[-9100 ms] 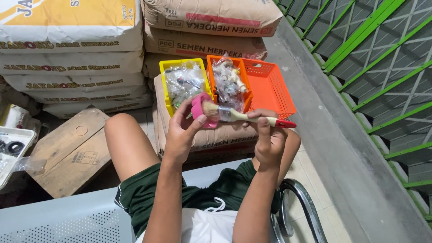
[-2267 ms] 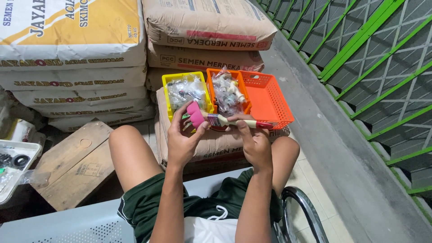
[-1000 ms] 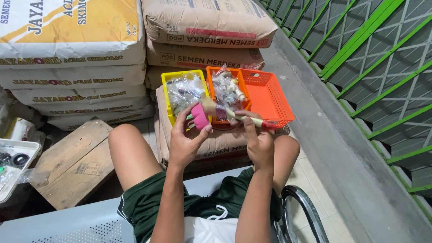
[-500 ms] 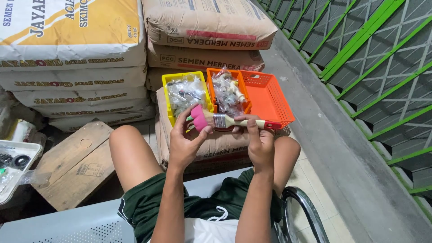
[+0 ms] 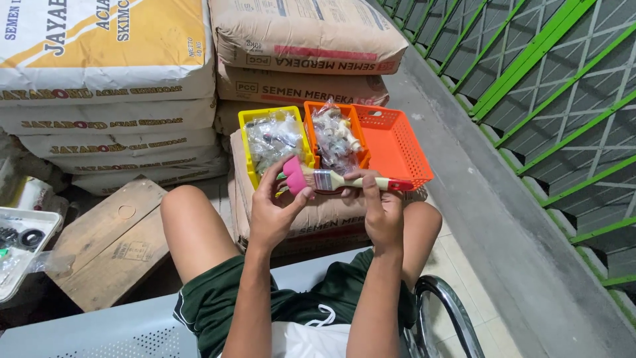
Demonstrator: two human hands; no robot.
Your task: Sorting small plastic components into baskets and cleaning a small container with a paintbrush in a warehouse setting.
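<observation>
Head camera looks down at a seated person whose left hand (image 5: 275,212) is closed around a small pink piece (image 5: 295,176), held against the bristle end of a paintbrush (image 5: 351,180). The right hand (image 5: 381,212) grips the brush by its pale handle, which has a red tip pointing to the right. Both hands are raised just in front of three small plastic baskets that stand side by side on a brown sack (image 5: 311,222): a yellow basket (image 5: 248,142) and an orange basket (image 5: 311,116), each filled with clear bags of small parts, and a wider orange basket (image 5: 397,146) with nothing visible inside. Behind them are stacked cement sacks (image 5: 305,40). To the left lies a wooden board (image 5: 106,245) and a white tray (image 5: 20,265) with dark rings. On the right runs a green metal fence (image 5: 543,99).
</observation>
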